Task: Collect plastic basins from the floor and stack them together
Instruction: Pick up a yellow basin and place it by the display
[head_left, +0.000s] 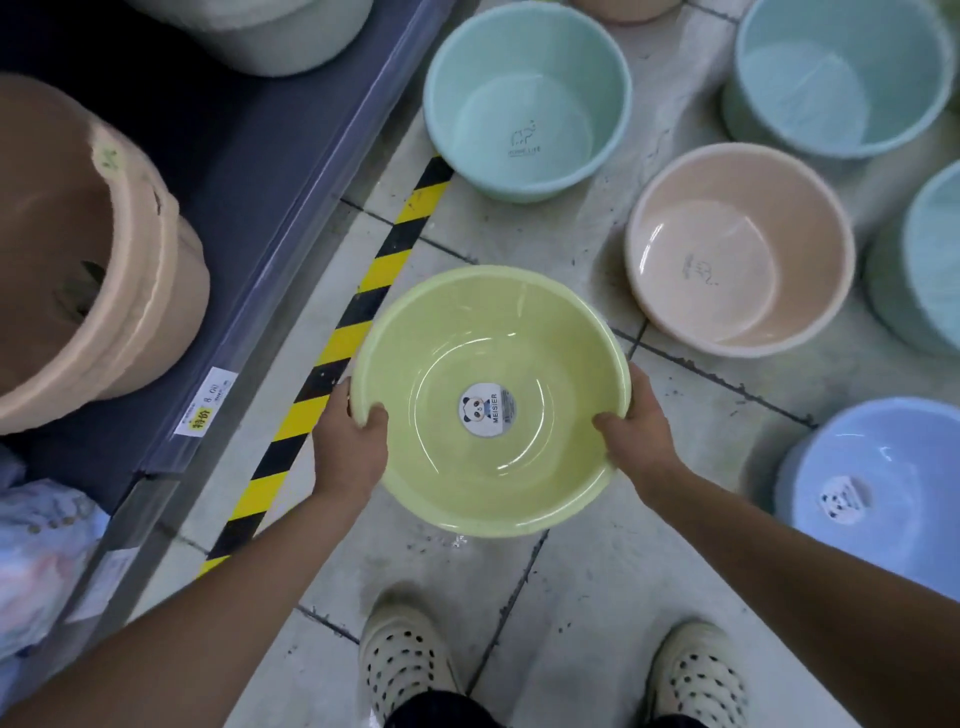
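I hold a pale yellow-green basin (441, 467) with a round panda sticker in its bottom, level above the tiled floor. My left hand (350, 447) grips its left rim, thumb inside. My right hand (641, 434) grips the right rim the same way. On the floor beyond stand a mint-green basin (524, 98), a beige-pink basin (737, 249), a light teal basin (841, 73) and another teal basin (930, 260) cut off at the right edge. A light blue basin (878, 478) with a panda sticker sits at the right, near my right forearm.
A dark blue shelf (270, 156) runs along the left, with a price tag (208, 402) on its edge and a stack of tan basins (88, 260) lying on it. Yellow-black hazard tape (337, 343) marks the floor beside the shelf. My two shoes (405, 665) show below.
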